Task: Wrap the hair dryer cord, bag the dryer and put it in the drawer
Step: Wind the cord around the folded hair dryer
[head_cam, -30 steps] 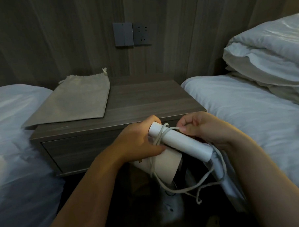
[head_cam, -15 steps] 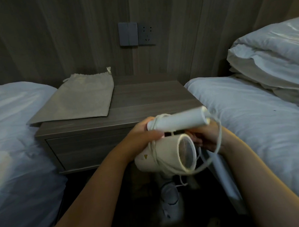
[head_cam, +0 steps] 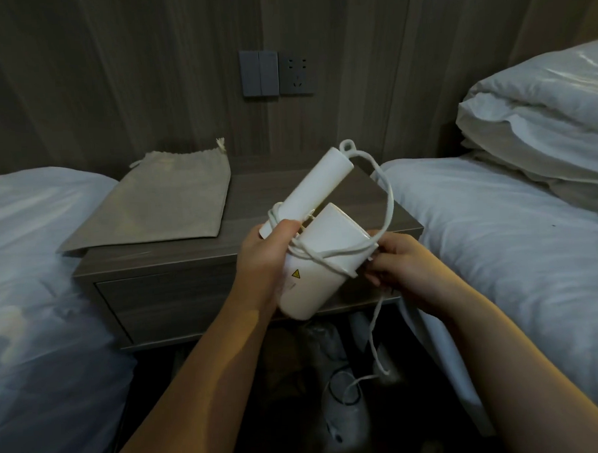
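A white hair dryer (head_cam: 321, 256) is held in front of the nightstand, its folded handle pointing up and away. My left hand (head_cam: 269, 244) grips it where handle and barrel meet. The white cord (head_cam: 387, 202) loops from the handle's end down across the barrel, and its loose end hangs toward the floor. My right hand (head_cam: 392, 265) pinches the cord at the barrel's right end. A beige drawstring bag (head_cam: 159, 205) lies flat on the left part of the nightstand top (head_cam: 255, 200). The drawer (head_cam: 170, 300) below is closed.
White-covered beds (head_cam: 35, 272) flank the nightstand on both sides, with folded bedding (head_cam: 539, 120) stacked on the right one. Wall switches and a socket (head_cam: 277, 73) sit above the nightstand. Shoes (head_cam: 343, 412) lie on the dark floor below.
The dryer has been turned and lifted: its handle now points up and away and the barrel's side faces me. The cord now runs across the barrel, drawn by my right hand.
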`<action>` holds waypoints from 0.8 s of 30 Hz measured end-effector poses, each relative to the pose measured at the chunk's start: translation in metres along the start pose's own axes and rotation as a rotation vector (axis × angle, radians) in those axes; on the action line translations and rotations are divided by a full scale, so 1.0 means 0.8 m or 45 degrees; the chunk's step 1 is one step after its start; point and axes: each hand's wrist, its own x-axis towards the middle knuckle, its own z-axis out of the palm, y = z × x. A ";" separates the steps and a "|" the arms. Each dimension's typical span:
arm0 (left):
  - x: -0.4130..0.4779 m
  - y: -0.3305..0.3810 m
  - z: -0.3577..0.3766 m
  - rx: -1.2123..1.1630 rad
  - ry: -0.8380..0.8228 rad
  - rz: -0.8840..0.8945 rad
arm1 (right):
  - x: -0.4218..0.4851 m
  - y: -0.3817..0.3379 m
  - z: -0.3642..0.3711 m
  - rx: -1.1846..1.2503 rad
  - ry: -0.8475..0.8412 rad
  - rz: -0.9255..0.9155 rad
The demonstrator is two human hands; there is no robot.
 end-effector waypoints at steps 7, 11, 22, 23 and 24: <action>0.002 0.002 0.004 -0.047 0.129 -0.072 | 0.001 0.000 0.008 -0.236 0.070 0.006; 0.007 0.006 0.004 -0.066 0.249 -0.069 | -0.001 -0.009 0.009 -0.056 0.021 0.035; 0.002 -0.005 0.006 -0.033 0.373 0.027 | -0.008 -0.006 0.030 -0.135 0.056 -0.004; 0.002 -0.005 0.005 -0.012 0.381 0.058 | -0.009 -0.006 0.031 -0.121 0.032 0.004; 0.003 -0.006 0.006 0.012 0.382 0.079 | -0.011 -0.006 0.031 -0.110 0.018 0.008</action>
